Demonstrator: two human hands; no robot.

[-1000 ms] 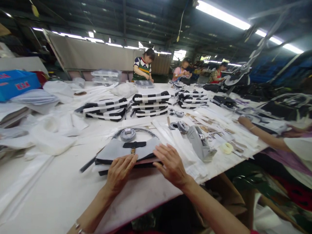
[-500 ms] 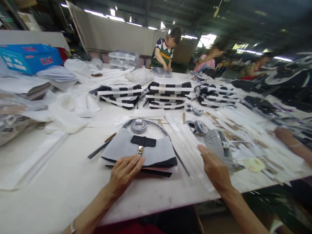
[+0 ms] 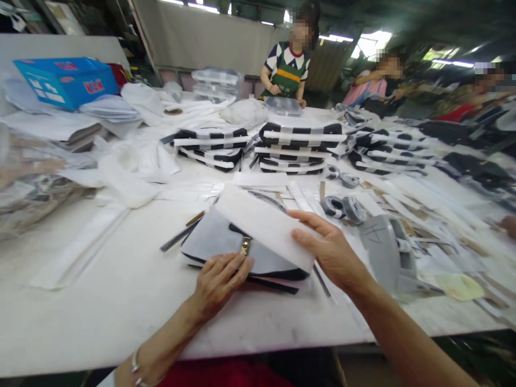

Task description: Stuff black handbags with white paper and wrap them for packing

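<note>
A grey handbag (image 3: pixel 217 239) with a black tab and a gold clasp (image 3: pixel 244 246) lies flat on the white table (image 3: pixel 121 301) in front of me. My left hand (image 3: pixel 220 279) rests on its near edge, fingers stretched flat beside the clasp. My right hand (image 3: pixel 328 250) pinches the end of a long white foam strip (image 3: pixel 264 223), which lies slantwise over the bag's upper right part and hides the strap behind it.
Stacks of black-and-white wrapped bags (image 3: pixel 298 148) stand mid-table, with grey tape rolls (image 3: pixel 346 208) and a grey piece (image 3: pixel 387 252) to the right. White foam sheets (image 3: pixel 129 177) and a blue box (image 3: pixel 68 80) sit left. Several people work at the far side.
My right hand went right to the white strips, took one, and brought it back over the bag. The left hand stayed on the bag. The camera tilted down.
</note>
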